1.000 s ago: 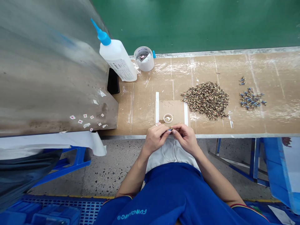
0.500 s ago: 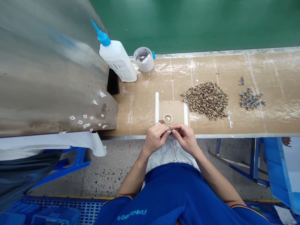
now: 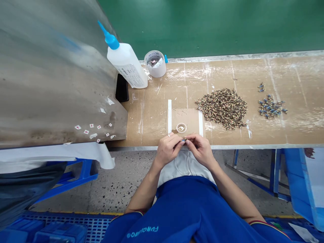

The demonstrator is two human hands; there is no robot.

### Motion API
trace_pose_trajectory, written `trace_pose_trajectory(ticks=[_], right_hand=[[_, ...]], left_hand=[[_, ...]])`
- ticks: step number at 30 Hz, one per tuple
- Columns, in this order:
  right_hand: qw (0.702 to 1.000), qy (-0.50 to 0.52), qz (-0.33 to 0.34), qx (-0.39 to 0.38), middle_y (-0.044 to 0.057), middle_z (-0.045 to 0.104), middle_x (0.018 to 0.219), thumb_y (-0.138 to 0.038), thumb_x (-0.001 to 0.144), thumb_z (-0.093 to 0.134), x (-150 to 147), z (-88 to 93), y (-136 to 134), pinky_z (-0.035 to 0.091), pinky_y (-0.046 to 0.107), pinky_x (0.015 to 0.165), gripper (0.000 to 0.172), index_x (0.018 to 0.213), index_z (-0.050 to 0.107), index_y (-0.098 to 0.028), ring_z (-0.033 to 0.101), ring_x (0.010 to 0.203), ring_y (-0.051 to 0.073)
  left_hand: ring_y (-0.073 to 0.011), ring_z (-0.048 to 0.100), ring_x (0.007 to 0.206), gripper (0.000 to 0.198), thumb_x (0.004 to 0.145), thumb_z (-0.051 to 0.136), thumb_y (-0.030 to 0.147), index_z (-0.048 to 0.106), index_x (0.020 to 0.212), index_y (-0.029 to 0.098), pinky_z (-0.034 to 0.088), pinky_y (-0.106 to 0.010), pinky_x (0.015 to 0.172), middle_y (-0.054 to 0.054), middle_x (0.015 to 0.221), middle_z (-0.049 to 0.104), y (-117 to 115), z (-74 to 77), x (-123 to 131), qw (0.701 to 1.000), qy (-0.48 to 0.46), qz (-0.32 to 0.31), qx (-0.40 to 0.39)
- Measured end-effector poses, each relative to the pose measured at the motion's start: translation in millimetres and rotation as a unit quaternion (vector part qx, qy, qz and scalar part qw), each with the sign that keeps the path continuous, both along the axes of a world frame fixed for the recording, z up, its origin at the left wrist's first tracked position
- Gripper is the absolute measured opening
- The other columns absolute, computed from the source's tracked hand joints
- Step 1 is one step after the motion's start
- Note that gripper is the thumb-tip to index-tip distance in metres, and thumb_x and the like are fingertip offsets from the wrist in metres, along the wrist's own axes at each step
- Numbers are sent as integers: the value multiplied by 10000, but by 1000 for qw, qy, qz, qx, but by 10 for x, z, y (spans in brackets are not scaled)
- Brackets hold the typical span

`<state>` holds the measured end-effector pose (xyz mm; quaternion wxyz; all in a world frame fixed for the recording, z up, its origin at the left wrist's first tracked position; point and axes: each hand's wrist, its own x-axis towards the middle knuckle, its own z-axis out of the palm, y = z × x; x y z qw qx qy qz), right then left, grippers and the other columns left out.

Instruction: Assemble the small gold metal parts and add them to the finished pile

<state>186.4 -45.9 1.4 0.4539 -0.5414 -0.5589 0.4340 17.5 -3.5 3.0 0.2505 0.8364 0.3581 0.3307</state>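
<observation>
My left hand (image 3: 167,148) and my right hand (image 3: 201,149) meet at the table's front edge, both with fingers pinched on one small blue and dark piece (image 3: 184,140). Just beyond the fingers stands a small round clear dish (image 3: 181,128) with something whitish-yellow in it, on a cardboard square (image 3: 187,116) taped down at both sides. To the right lies a large heap of small brown and gold pieces (image 3: 222,108). Farther right is a smaller group of blue-tipped pieces (image 3: 270,107).
At the back left stand a white bottle (image 3: 128,64) with a blue nozzle and a tape roll (image 3: 155,64) holding scraps. A black phone (image 3: 122,88) lies beside the metal panel (image 3: 63,84). A blue bin (image 3: 301,185) is at the lower right.
</observation>
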Motion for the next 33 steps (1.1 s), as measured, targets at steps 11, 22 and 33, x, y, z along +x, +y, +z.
trace_pose_trajectory(ticks=[11,22,33], right_hand=[[1000,-3,2,9,55,709,828,-363,982,556,-3,-10,-7,531,279,583,193,970,681,-216,626,628,152],[1000,-10,0,29,51,711,833,-290,974,567,-5,-14,-5,528,264,579,135,975,677,-213,638,635,148],[999,-17,-2,47,48,716,836,-274,978,565,-4,-39,-10,519,251,563,121,982,670,-213,642,633,142]], left_hand=[[-160,557,658,332,1046,444,312,649,825,175,441,-288,646,-35,727,681,4,12,3,1000,-4,-2,6],[-155,566,654,303,1044,453,287,643,839,170,441,-286,641,-33,722,678,12,29,8,1000,-7,-5,12],[-154,553,659,301,1045,456,283,638,834,168,441,-281,641,-30,726,680,14,39,10,1000,-8,-6,19]])
